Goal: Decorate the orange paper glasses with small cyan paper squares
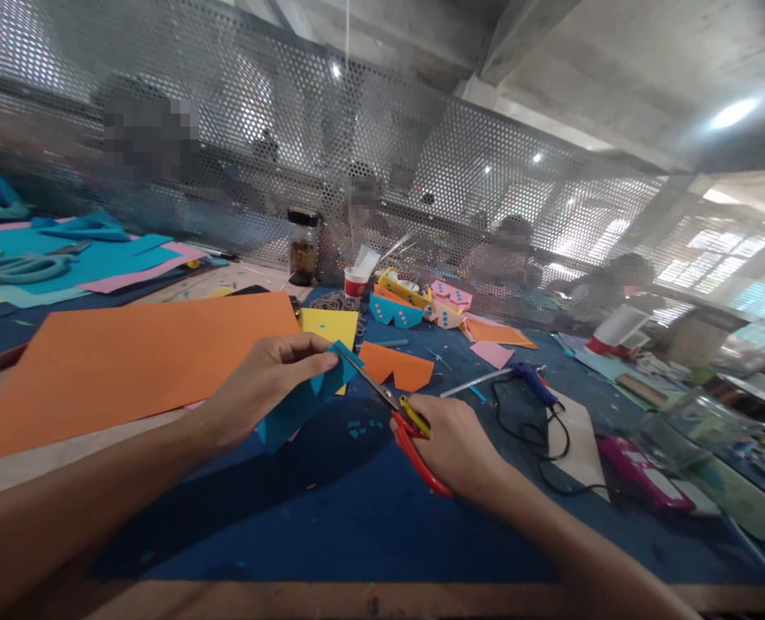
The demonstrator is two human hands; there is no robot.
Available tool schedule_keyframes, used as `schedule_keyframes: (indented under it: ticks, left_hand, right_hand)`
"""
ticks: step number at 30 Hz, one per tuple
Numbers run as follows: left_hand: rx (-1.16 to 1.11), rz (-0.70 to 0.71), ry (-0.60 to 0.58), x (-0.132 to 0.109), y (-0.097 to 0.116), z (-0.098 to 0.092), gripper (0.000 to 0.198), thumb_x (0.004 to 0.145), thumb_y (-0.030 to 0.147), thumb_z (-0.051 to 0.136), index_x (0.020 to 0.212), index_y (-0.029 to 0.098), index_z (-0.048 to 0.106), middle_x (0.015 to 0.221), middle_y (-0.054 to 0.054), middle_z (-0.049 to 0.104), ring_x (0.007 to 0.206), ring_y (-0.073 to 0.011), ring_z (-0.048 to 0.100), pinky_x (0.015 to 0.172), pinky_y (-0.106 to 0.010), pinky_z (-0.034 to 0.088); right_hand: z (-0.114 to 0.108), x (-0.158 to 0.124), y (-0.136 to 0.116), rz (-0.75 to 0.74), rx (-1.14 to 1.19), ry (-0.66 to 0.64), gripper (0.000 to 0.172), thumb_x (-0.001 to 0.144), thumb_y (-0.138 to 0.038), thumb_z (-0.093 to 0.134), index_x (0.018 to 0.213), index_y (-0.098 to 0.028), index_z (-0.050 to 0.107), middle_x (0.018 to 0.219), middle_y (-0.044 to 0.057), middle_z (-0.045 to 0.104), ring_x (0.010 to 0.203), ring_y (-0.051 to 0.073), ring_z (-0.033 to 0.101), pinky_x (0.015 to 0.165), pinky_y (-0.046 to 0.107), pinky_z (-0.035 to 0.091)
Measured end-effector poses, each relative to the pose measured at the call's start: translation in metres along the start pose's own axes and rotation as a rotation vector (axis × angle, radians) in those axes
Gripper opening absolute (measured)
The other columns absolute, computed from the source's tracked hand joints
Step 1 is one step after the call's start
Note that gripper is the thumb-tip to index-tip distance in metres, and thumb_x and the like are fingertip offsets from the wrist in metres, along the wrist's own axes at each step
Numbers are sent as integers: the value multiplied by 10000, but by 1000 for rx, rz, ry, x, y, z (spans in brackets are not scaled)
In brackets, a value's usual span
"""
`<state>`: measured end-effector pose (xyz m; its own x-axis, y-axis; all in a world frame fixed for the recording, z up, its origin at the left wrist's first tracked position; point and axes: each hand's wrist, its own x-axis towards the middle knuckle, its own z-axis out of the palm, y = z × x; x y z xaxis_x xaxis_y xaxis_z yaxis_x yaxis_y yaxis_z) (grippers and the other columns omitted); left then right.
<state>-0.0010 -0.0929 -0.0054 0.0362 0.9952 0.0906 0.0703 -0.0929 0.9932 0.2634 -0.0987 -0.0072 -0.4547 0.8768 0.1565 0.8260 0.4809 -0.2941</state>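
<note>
My left hand (pixel 267 379) is closed on a folded teal paper piece (pixel 301 400), pinching its upper edge above the dark blue mat (pixel 331 508). My right hand (pixel 450 443) grips red-and-yellow-handled scissors (pixel 403 422). The scissor blades point up and left, and their tips meet the teal paper's top corner. Small teal scraps (pixel 361 425) lie on the mat just below the blades.
A large orange sheet (pixel 130 357) lies at left, a yellow sheet (pixel 331 325) and an orange cut-out (pixel 396 365) behind my hands. A blue glue gun (pixel 532 380) with black cord lies at right. Paper crafts, a cup and a jar stand before a perforated metal screen; people sit beyond it.
</note>
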Motion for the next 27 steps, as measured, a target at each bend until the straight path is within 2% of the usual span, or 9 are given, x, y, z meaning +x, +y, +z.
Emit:
schedule_keyframes:
  ticks: [14,21,27]
  left_hand:
    - [18,-14,9,-1,5,3,293,791,506,788,799,221,720,688,32,651,568,-128,558,499,-211,408]
    - [21,2,7,2,1,2,275,786,496,801,847,233,743,749,16,707,643,-155,629,564,-235,450]
    - [15,-12,28,2,0,1,255,772,486,814,841,250,748,732,9,712,614,-164,645,528,-249,463]
  right_hand:
    - [2,0,0,2,-57,9,159,874,-231,597,721,-192,583,726,14,674,653,144,540,601,264,227]
    - [2,1,2,-5,-76,14,154,872,-234,608,724,-196,589,728,15,669,661,150,552,604,263,241]
    - [5,2,5,0,-21,64,207,895,-272,603,708,-198,556,690,-3,645,615,131,503,590,259,229]
